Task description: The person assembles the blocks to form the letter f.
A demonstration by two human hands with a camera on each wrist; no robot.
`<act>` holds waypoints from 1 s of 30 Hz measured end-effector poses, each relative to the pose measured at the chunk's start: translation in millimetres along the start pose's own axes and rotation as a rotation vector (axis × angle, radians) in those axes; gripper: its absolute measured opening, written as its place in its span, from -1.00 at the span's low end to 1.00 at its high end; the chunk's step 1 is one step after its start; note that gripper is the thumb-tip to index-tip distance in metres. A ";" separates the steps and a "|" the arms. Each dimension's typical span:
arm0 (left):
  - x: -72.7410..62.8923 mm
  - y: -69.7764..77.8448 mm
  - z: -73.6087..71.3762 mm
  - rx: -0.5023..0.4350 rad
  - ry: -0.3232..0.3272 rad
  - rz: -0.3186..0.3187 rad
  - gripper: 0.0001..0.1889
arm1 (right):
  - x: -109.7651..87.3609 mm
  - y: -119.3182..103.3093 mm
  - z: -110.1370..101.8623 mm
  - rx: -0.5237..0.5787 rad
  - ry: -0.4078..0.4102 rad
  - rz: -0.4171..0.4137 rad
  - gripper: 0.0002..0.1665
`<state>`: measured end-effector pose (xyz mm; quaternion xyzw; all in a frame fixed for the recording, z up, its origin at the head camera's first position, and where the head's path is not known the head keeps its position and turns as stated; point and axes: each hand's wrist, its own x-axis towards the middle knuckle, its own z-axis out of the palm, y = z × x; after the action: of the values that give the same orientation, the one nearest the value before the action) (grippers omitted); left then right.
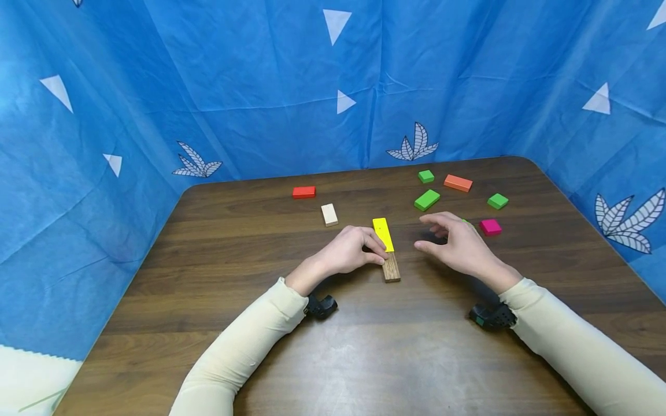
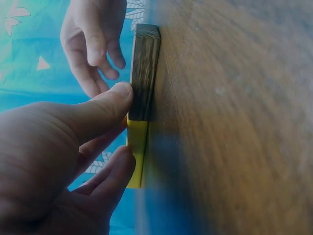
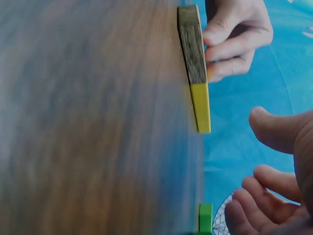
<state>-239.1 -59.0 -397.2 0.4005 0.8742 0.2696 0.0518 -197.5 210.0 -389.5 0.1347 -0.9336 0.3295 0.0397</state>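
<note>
A yellow block (image 1: 382, 230) and a brown wood-grain block (image 1: 392, 271) lie end to end in one line on the table. My left hand (image 1: 350, 249) rests on them near their joint. In the left wrist view its thumb touches the top of the brown block (image 2: 145, 73), and the other fingertips are at the yellow block (image 2: 137, 152). To the right, my right hand (image 1: 459, 245) hovers above the table with thumb and fingers spread apart, holding nothing. A green block (image 1: 467, 222) is mostly hidden behind it.
Beyond the left hand lie a red block (image 1: 304, 192) and a cream block (image 1: 329, 215). At the back right are several green blocks (image 1: 427, 200), an orange block (image 1: 458, 183) and a magenta block (image 1: 491, 227). A blue curtain (image 1: 260, 86) hangs behind the table (image 1: 234, 231).
</note>
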 end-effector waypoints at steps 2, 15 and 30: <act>-0.3 0.5 0.0 -0.002 -0.002 0.000 -0.85 | -0.3 3.3 -3.4 -0.007 0.032 0.028 -0.24; 0.6 1.3 1.2 -0.005 -0.006 -0.011 -0.85 | -2.0 29.2 -17.4 -0.031 0.163 0.162 -0.13; 0.6 1.0 -0.5 -0.013 0.000 -0.017 -0.83 | 0.5 38.6 -18.5 -0.053 0.034 0.236 -0.04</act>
<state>-239.0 -58.3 -396.2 0.3928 0.8758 0.2747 0.0567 -209.0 250.3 -398.2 0.0169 -0.9506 0.3092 0.0201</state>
